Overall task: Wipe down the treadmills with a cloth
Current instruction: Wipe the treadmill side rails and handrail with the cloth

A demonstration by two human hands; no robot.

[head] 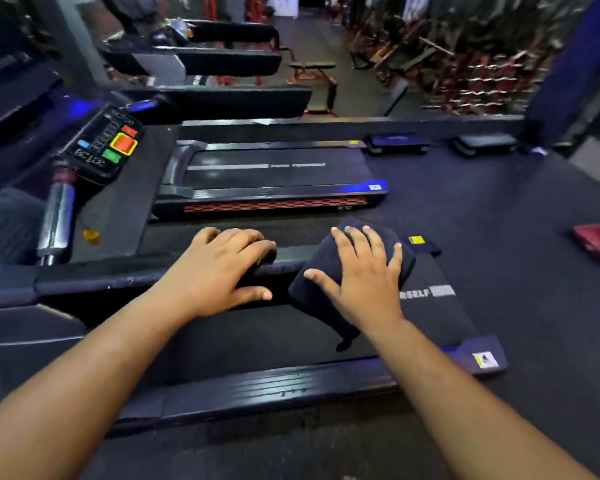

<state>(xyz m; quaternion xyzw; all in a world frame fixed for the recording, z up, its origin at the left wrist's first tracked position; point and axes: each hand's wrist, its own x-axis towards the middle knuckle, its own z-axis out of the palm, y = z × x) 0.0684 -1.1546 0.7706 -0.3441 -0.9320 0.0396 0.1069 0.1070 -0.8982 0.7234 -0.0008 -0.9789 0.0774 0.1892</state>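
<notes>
Both hands on handrail (153, 277); right hand (361, 271) pressing cloth (312, 271).

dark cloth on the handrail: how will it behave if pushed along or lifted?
Probably floppy: the dark cloth drapes over the handrail, a corner hanging below. Likely light and thick, folded in layers. Under the flat right hand it should slide, though it may bunch.

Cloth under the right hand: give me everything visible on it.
The cloth is dark navy to black, thick and soft-looking like a folded towel. It is draped over the far end of the near treadmill's handrail, with a loose corner hanging down toward the belt. The right hand lies flat on top with its fingers spread, pressing it onto the rail. The left hand holds the rail beside it, apart from the cloth. No print or label shows.
</notes>
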